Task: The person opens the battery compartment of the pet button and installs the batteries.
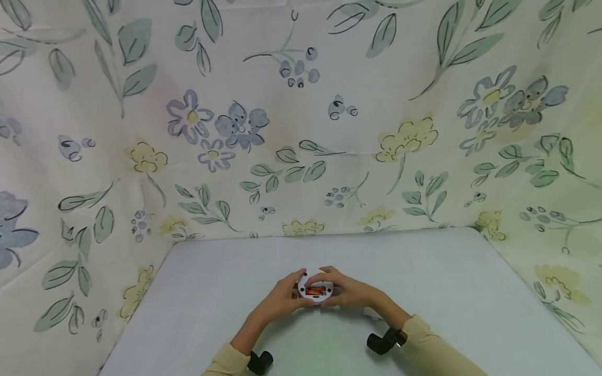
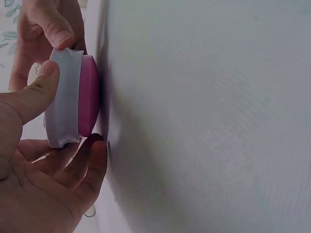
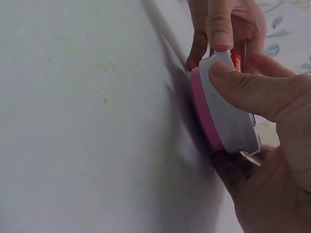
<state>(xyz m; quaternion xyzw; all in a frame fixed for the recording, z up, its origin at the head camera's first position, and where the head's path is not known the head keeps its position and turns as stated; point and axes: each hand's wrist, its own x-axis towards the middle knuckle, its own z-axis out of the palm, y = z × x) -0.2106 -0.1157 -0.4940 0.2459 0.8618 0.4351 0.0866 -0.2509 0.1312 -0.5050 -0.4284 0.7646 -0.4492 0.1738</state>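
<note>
Both hands hold a round, thick device [image 2: 67, 102] between them, white on one side and pink on the other. Its white back faces up in the head view, where an uncovered compartment shows red-and-black batteries [image 1: 315, 291]. My left hand [image 1: 281, 297] grips the left edge, thumb on the near side. On the right edge is my right hand [image 1: 350, 288], its thumb at the near rim and a finger reaching across the back beside the batteries. The pink side [image 3: 206, 109] faces the table, close over it in both wrist views. What the device is does not show.
A small flat white piece [image 1: 373, 313] lies on the table partly behind the right forearm. The white table [image 1: 226, 271] ends at a floral curtain [image 1: 301, 172] at the back and sides. Black wrist cameras [image 1: 386, 340] stick out from both wrists.
</note>
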